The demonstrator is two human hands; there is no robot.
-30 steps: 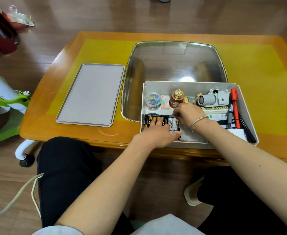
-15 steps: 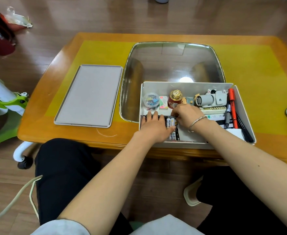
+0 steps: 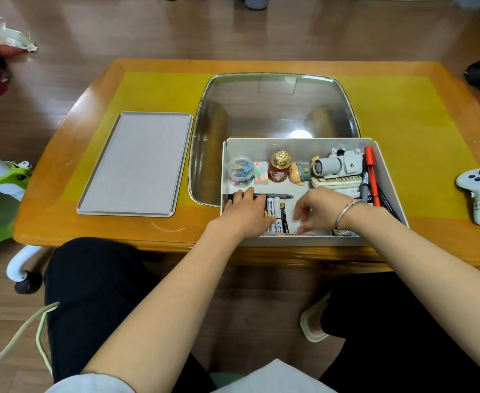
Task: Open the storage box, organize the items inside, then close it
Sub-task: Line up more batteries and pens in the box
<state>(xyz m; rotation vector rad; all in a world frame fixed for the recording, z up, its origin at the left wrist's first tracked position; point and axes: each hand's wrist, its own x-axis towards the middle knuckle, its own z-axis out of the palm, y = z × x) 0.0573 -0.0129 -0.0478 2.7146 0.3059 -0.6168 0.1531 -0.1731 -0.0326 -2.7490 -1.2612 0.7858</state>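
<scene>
Head | right hand (image 3: pixel 319 209) lifted off batteries (image 3: pixel 276 214); left hand (image 3: pixel 244 211) stays

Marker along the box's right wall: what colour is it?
Red marker, with a black tip end; the head view shows it.

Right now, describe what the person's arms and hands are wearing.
Both forearms are bare. The right hand has a thin silver bangle at its wrist. The left hand wears nothing visible. Pale grey short sleeves show at the bottom edge.
</scene>
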